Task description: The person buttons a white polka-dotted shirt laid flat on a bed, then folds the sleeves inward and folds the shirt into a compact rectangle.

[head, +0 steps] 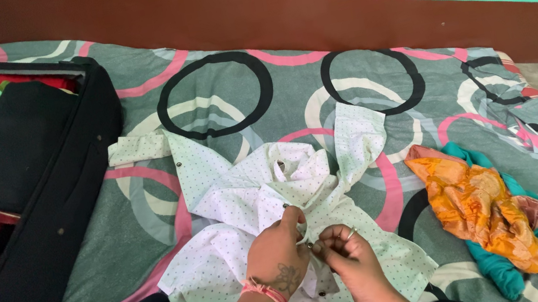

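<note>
Left hand: forearm angled in from below, fingers curled, pinching the white dotted shirt at its front edge.
Right hand: touching the left, fingertips nipping the same edge, probably a button.
Shirt: spread on the bed.

We are seeing a white dotted shirt lying crumpled and spread open on the bed, collar toward the wall, sleeves flung outward, its front placket bunching near us.
</note>
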